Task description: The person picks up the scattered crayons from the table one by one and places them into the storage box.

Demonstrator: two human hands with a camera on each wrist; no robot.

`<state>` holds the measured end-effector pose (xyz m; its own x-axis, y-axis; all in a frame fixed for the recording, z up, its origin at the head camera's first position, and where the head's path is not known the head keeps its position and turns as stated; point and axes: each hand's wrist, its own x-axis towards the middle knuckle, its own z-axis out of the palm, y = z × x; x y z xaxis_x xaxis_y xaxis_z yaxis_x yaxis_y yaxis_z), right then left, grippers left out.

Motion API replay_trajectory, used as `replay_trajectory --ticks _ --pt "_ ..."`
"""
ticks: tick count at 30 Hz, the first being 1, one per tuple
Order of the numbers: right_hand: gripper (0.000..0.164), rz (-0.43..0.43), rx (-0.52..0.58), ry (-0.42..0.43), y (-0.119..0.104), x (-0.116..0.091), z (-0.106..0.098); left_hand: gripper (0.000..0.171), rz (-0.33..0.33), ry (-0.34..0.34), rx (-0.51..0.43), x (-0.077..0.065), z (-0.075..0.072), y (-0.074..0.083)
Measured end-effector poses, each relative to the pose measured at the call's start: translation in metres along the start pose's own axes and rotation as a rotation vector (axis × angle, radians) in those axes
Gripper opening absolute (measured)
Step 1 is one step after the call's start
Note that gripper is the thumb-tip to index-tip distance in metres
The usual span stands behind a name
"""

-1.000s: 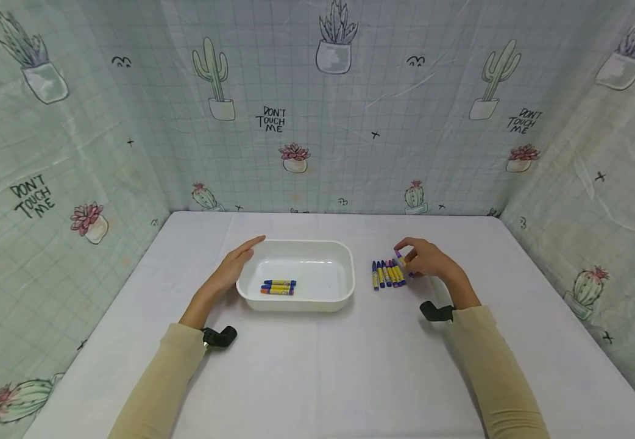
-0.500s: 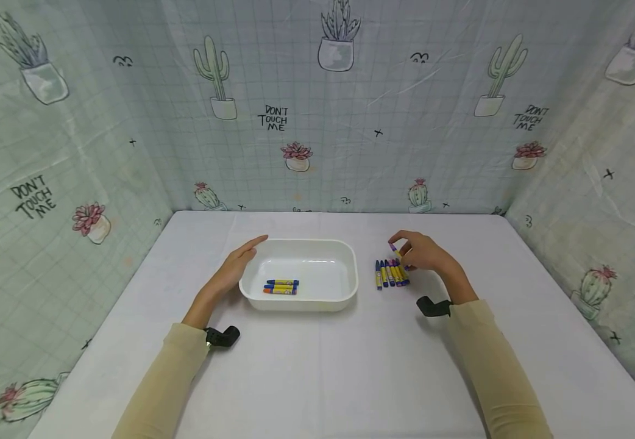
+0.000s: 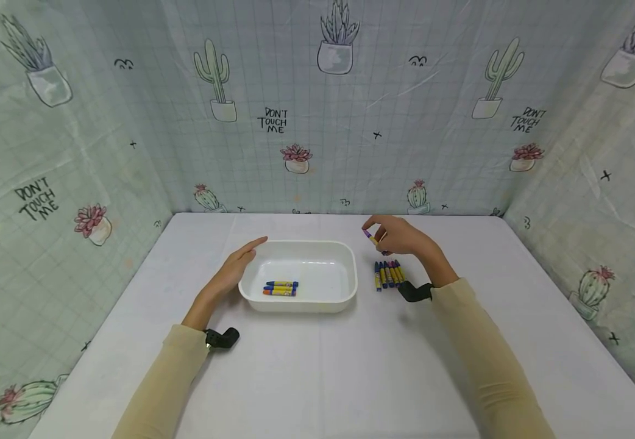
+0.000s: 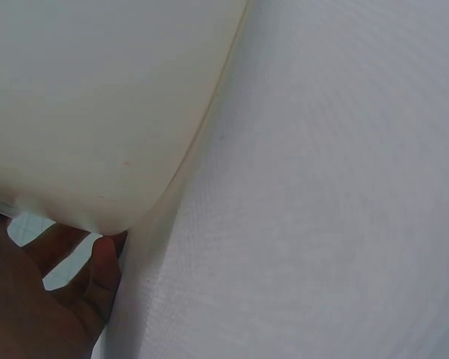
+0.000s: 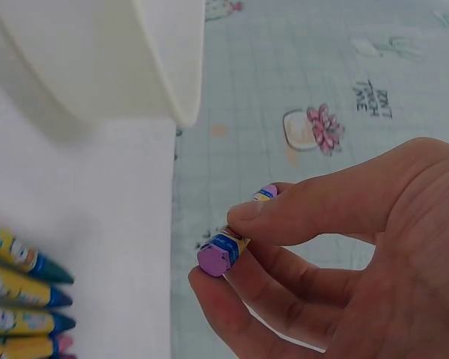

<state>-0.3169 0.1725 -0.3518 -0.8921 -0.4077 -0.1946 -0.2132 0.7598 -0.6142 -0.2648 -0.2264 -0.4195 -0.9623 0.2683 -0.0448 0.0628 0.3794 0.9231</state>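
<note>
A white tray (image 3: 306,306) stands on the table, and three yellow-wrapped crayons (image 3: 280,289) lie side by side in its left part. My left hand (image 3: 233,266) rests along the tray's left end; in the left wrist view its fingers (image 4: 105,273) touch the outer wall. Between thumb and fingertips, my right hand (image 3: 402,236) pinches a purple crayon (image 5: 218,254), held above the table behind the loose crayons. Those several crayons (image 3: 387,275), yellow-wrapped with mostly dark tips, form a row right of the tray.
White cloth covers the table (image 3: 317,372). A fabric wall (image 3: 317,171) printed with cacti rises at the back and both sides. Each wrist carries a black camera mount (image 3: 223,338), and the right one overlaps the row's near end in the head view.
My right hand has lifted the purple crayon out of the row and carried it left and away from me, up toward the tray's far right corner. The left hand has stayed on the tray.
</note>
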Motion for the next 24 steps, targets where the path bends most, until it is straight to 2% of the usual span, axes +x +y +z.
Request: replay_trajectory --ticks 13,17,21,24 --pt "0.054 -0.103 -0.105 -0.089 -0.053 0.019 0.01 0.05 0.001 0.002 0.019 -0.006 0.001 0.006" --pt "0.053 -0.12 -0.133 -0.127 -0.065 0.027 0.018 0.05 0.003 0.002 0.024 0.001 0.001 -0.004" --pt "0.052 -0.16 -0.164 -0.207 -0.075 0.038 0.026 0.05 0.008 0.009 0.019 0.012 0.0 -0.023" --pt "0.052 -0.189 -0.197 -0.267 -0.084 0.046 0.033 0.05 0.013 0.017 0.02 0.016 -0.001 -0.031"
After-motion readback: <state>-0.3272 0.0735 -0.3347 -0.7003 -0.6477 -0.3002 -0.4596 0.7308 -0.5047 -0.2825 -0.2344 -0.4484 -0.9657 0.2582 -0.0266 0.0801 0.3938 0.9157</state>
